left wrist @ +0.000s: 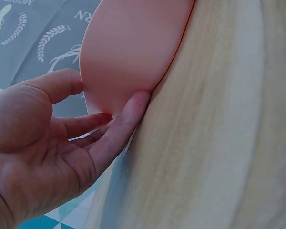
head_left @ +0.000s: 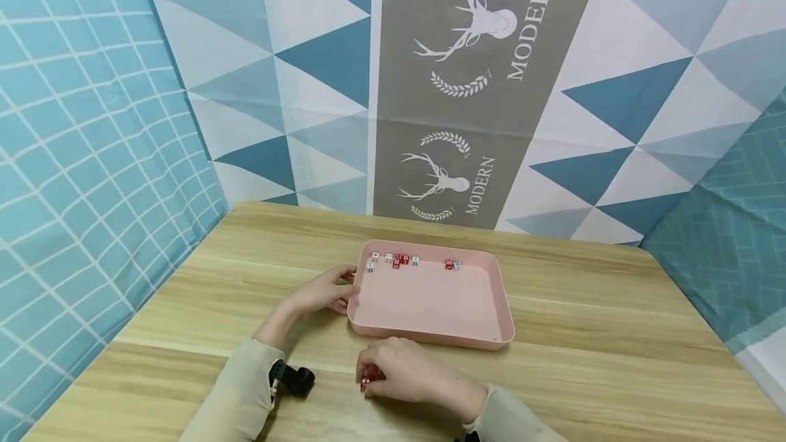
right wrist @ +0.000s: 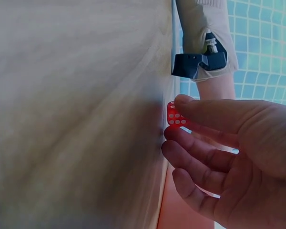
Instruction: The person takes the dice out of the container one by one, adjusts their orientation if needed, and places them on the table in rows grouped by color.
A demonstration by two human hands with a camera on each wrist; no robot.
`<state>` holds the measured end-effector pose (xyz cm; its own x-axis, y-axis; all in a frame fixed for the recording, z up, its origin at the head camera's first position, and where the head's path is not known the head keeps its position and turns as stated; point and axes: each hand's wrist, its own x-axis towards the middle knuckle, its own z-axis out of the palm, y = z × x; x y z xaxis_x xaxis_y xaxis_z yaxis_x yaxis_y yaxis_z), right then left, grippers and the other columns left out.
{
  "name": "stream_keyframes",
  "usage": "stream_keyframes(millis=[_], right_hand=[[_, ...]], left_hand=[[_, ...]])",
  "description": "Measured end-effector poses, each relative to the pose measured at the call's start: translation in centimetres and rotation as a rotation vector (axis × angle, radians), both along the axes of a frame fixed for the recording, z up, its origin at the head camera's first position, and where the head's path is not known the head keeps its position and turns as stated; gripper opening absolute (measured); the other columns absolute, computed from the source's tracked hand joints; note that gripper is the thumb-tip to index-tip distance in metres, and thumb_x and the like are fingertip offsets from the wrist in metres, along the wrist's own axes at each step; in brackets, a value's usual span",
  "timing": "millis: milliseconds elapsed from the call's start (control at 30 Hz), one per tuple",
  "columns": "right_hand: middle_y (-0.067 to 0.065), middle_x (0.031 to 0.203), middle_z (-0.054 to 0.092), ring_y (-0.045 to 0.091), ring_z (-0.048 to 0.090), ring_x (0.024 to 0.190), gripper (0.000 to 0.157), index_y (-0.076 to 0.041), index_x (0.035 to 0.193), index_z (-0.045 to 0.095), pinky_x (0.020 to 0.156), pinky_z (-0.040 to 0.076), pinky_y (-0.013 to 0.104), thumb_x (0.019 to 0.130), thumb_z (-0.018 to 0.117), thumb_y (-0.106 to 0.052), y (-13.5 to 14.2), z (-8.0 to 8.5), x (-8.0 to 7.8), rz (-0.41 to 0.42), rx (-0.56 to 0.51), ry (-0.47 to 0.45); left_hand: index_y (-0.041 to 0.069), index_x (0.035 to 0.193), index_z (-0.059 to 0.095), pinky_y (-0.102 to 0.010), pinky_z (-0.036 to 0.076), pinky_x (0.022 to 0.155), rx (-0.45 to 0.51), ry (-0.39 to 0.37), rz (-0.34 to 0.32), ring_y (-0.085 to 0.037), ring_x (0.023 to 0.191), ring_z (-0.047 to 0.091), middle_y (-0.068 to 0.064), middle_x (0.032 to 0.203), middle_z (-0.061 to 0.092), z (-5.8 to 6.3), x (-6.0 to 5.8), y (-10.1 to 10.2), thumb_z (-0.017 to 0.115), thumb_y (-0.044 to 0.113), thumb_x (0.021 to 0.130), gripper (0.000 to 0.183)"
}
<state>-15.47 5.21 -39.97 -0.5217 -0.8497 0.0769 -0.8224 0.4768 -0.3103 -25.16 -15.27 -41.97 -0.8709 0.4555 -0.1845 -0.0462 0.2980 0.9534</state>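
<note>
My left hand [head_left: 324,292] holds the left wall of a shallow pink tray [head_left: 430,299]. In the left wrist view the thumb meets the rim and other fingers lie against the tray's outer wall [left wrist: 128,52]. Between thumb and index finger, my right hand [head_left: 408,368] pinches a red die [right wrist: 175,114] with white pips, just in front of the tray and low over the table. Several small dice lie along the tray's far side: red dice [head_left: 400,260] grouped with white dice [head_left: 375,256] at the left, and a red die [head_left: 449,264] beside a white die [head_left: 457,264] farther right.
The tray stands on a light wooden table [head_left: 589,333]. Behind it hangs a patterned cloth [head_left: 325,87], with blue checked cloth [head_left: 80,142] at the left. A black wrist camera [head_left: 296,380] sits on the left sleeve.
</note>
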Motion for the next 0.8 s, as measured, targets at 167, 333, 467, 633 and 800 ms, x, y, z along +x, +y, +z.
stream_keyframes(millis=[167, 333, 467, 633, 800], right_hand=[[-0.018, 0.071, 0.053, -0.009, 0.046, 0.065, 0.008, -0.026, 0.079, 0.063, 0.058, 0.033, 0.003, 0.076, 0.07, -0.026, 0.17, 0.12, -0.25, -0.034, -0.016, -0.016], [-0.018, 0.069, 0.052, -0.009, 0.045, 0.063, 0.009, -0.026, 0.077, 0.063, 0.057, 0.033, 0.004, 0.075, 0.071, -0.026, 0.18, 0.16, -0.45, -0.059, 0.009, -0.025], [-0.018, 0.069, 0.051, -0.009, 0.044, 0.063, 0.01, -0.026, 0.077, 0.063, 0.056, 0.033, 0.005, 0.074, 0.072, -0.025, 0.12, 0.09, -0.49, -0.059, 0.024, -0.027], [-0.018, 0.069, 0.052, -0.009, 0.044, 0.063, 0.01, -0.026, 0.078, 0.062, 0.056, 0.033, 0.005, 0.074, 0.072, -0.025, 0.18, 0.25, -0.43, -0.055, 0.026, -0.022], [-0.017, 0.074, 0.054, -0.008, 0.048, 0.066, 0.008, -0.024, 0.078, 0.063, 0.06, 0.036, 0.004, 0.076, 0.071, -0.025, 0.66, 0.72, -0.55, -0.067, 0.023, -0.034]], left_hand=[[-0.005, 0.136, 0.029, -0.034, 0.056, 0.072, 0.0, 0.009, -0.011, -0.021, 0.086, 0.06, -0.025, 0.125, 0.037, 0.03, -0.01, -0.04, 0.049, 0.012, 0.091, 0.052], [-0.005, 0.136, 0.029, -0.034, 0.056, 0.073, 0.003, 0.011, -0.011, -0.021, 0.087, 0.06, -0.025, 0.125, 0.037, 0.04, 0.01, -0.08, 0.049, 0.012, 0.091, 0.051], [-0.005, 0.136, 0.029, -0.034, 0.056, 0.072, 0.007, 0.011, -0.011, -0.021, 0.087, 0.06, -0.025, 0.126, 0.037, 0.03, 0.04, -0.14, 0.049, 0.012, 0.092, 0.051], [-0.005, 0.136, 0.029, -0.034, 0.056, 0.072, 0.006, 0.012, -0.011, -0.021, 0.087, 0.06, -0.025, 0.126, 0.036, 0.13, 0.1, -0.19, 0.048, 0.012, 0.092, 0.051], [-0.005, 0.136, 0.029, -0.035, 0.056, 0.073, 0.003, 0.012, -0.015, -0.021, 0.088, 0.06, -0.026, 0.126, 0.036, 0.11, 0.03, -0.17, 0.048, 0.012, 0.091, 0.052]])
